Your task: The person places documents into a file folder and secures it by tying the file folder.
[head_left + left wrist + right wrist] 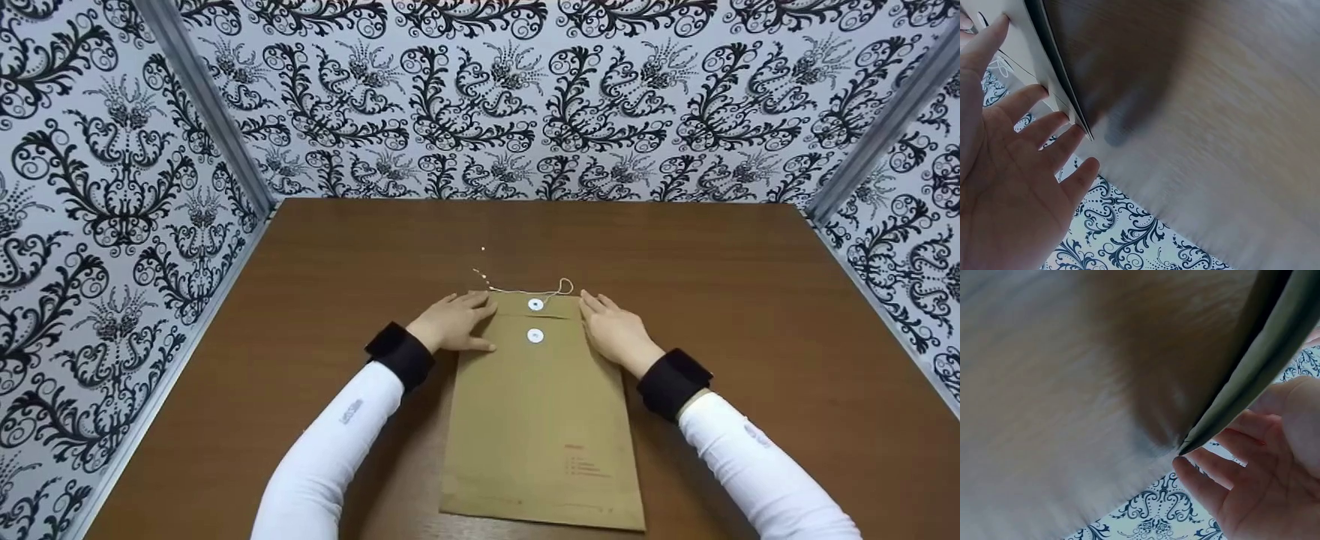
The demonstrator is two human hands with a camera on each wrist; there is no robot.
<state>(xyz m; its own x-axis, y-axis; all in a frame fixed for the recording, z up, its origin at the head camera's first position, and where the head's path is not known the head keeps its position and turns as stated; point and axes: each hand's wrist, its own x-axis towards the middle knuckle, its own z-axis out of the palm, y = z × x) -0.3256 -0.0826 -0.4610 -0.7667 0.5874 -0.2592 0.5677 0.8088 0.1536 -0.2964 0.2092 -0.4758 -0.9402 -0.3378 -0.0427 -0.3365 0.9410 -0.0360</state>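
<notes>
A brown paper document envelope (536, 405) lies flat on the table, its flap folded down at the far end. Two white round buttons mark it: one on the flap (535, 304), one just below (535, 336). From the upper one a thin white string (525, 291) trails past the far edge, looping at the right. My left hand (456, 322) rests on the upper left corner, fingers fairly straight, thumb on the front. Along the upper right edge lies my right hand (616, 330), fingers extended against the side. In the right wrist view the envelope's side (1252, 377) looks bulged.
The brown wooden table (337, 247) carries the envelope near its front. Black-and-white patterned walls (480, 97) enclose the back and sides, with grey metal posts (206, 97) at the corners. Small red print (585, 461) shows on the envelope's lower right.
</notes>
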